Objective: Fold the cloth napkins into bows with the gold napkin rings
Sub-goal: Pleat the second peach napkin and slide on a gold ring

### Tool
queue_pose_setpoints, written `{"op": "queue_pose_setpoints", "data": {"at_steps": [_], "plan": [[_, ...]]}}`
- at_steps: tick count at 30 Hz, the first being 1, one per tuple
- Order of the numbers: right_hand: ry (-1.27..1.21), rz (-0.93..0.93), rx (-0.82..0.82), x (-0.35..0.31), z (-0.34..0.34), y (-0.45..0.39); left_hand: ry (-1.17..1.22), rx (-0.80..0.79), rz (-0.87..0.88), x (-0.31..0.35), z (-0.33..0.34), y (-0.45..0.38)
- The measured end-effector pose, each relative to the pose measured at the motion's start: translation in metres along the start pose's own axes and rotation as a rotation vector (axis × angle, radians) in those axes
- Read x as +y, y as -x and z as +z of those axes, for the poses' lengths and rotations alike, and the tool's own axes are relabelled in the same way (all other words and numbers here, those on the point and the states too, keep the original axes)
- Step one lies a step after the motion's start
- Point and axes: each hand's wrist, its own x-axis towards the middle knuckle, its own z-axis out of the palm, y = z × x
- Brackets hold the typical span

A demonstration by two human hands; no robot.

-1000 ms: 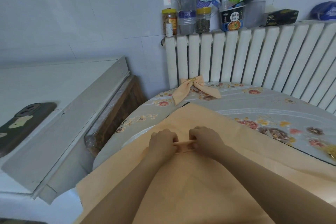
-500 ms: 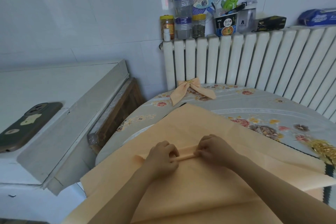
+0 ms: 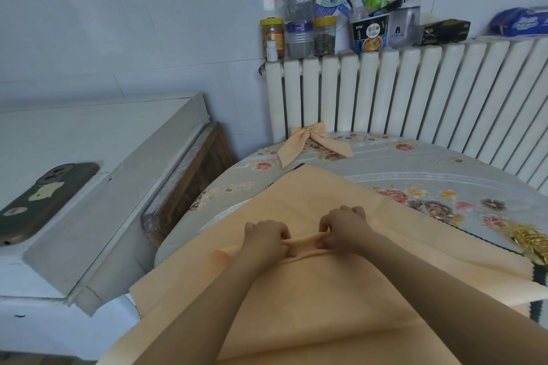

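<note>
A large peach cloth napkin lies spread on the floral tablecloth in front of me. My left hand and my right hand sit close together at its middle, each pinching a narrow raised fold of the napkin between fingers and thumb. A finished peach bow with a gold napkin ring at its knot rests at the table's far edge. Several gold napkin rings lie in a pile at the right edge.
A white radiator stands behind the table, with jars, a noodle cup and boxes on top. To the left is a white cabinet with a phone lying on it. A wooden piece fills the gap beside the table.
The fold pinched between my hands has shifted slightly farther up the napkin, and both hands have re-gripped it closer together. The view tilted a little.
</note>
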Motion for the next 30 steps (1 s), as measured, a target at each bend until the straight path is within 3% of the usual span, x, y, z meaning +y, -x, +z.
{"op": "queue_pose_setpoints", "data": {"at_steps": [5, 8, 11, 15, 18, 24, 30], "plan": [[0.007, -0.023, 0.299, 0.004, 0.008, 0.013, -0.064, 0.262, 0.134, 0.001, 0.004, 0.003], [-0.123, -0.149, 0.365, 0.010, 0.013, 0.022, -0.031, 0.318, 0.217, -0.003, 0.011, 0.013], [-0.124, -0.212, 0.301, 0.015, 0.009, 0.035, 0.008, 0.312, 0.297, -0.009, 0.015, 0.025], [-0.142, -0.224, 0.141, 0.021, 0.006, 0.046, 0.015, 0.143, 0.282, -0.013, 0.016, 0.041], [-0.154, -0.192, 0.124, 0.023, 0.008, 0.049, 0.074, 0.072, 0.209, -0.011, 0.015, 0.044], [-0.037, -0.052, 0.093, 0.011, 0.011, 0.043, 0.106, 0.132, 0.067, -0.006, 0.019, 0.034], [0.016, -0.053, -0.001, 0.011, 0.006, 0.039, 0.096, -0.018, -0.007, 0.000, 0.007, 0.026]]}}
